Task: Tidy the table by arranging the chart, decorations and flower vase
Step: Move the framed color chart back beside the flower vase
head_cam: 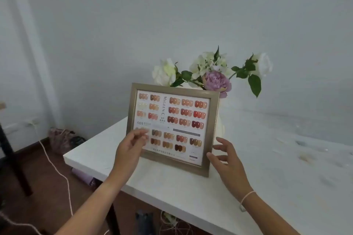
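Note:
A framed nail-colour chart [172, 128] with a pale gold frame stands upright near the left corner of the white table [267, 187]. Right behind it is a white flower vase [221, 126], mostly hidden, holding white and purple flowers [215, 74]. My left hand [131, 145] hovers at the chart's lower left corner with fingers apart, blurred, holding nothing. My right hand [225, 156] is open beside the frame's lower right edge, close to it but apart from it.
The table's left edge and front corner lie just left of the chart. A white wall stands behind the table. On the brown floor at the left are a white cord [55, 168], a dark stand leg [11, 158] and a patterned bundle [61, 139].

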{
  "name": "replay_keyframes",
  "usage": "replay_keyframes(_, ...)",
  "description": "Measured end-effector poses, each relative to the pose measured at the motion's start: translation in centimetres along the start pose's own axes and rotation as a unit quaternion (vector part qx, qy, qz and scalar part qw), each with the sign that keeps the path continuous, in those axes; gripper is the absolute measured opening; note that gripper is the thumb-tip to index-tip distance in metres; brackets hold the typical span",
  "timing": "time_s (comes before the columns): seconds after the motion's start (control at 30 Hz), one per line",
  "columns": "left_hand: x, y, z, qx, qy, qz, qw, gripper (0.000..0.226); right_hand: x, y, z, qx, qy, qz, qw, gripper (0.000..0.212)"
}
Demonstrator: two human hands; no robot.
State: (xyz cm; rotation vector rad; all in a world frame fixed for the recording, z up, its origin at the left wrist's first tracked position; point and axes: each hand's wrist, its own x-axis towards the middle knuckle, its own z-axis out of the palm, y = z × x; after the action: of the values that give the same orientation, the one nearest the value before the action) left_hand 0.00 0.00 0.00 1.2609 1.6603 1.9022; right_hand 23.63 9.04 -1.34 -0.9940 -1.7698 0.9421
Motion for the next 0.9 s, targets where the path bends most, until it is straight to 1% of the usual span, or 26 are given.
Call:
replay_keyframes(0.1,0.9,-0.8,-0.8,0.003,0.024,0.002,1.0,0.022,0.4,-0.1,0.6,0.03,-0.013,0.014,0.999,0.041)
replay_keyframes(0.17,1.6,-1.5,-1.4,0.009,0.045,-0.002,0.999,0.017,0.4,0.1,1.1,0.053,-0.023,0.016,0.998,0.036)
replay_keyframes(0.27,2.7,-2.6,-2.2,0.028,0.086,0.0,0.996,0.013,0.5,0.1,1.3,0.08,-0.017,0.014,0.997,0.032)
replay_keyframes(0.37,3.8,-3.6,-2.9,0.051,0.103,-0.016,0.993,0.023,0.5,0.0,1.4,0.1,-0.017,0.02,0.995,0.031)
replay_keyframes(0.47,4.6,-4.8,-3.5,0.057,0.078,-0.062,0.993,0.036,0.3,0.1,1.6,0.109,-0.028,0.028,0.993,0.031)
replay_keyframes(0.6,5.0,-6.0,-4.0,0.035,0.005,-0.113,0.993,0.043,0.4,0.4,1.7,0.11,-0.038,0.04,0.992,0.029)
replay_keyframes(0.67,5.4,-6.2,-3.9,0.038,-0.014,-0.115,0.993,0.041,0.4,0.6,1.9,0.109,-0.043,0.043,0.992,0.027)
replay_keyframes(0.8,6.0,-5.7,-3.6,0.029,-0.055,-0.088,0.994,0.034,0.6,0.8,2.1,0.108,-0.051,0.047,0.992,0.023)
replay_keyframes(0.9,5.9,-5.5,-3.5,0.037,-0.056,-0.081,0.994,0.033,0.6,0.7,2.1,0.106,-0.051,0.055,0.992,0.022)
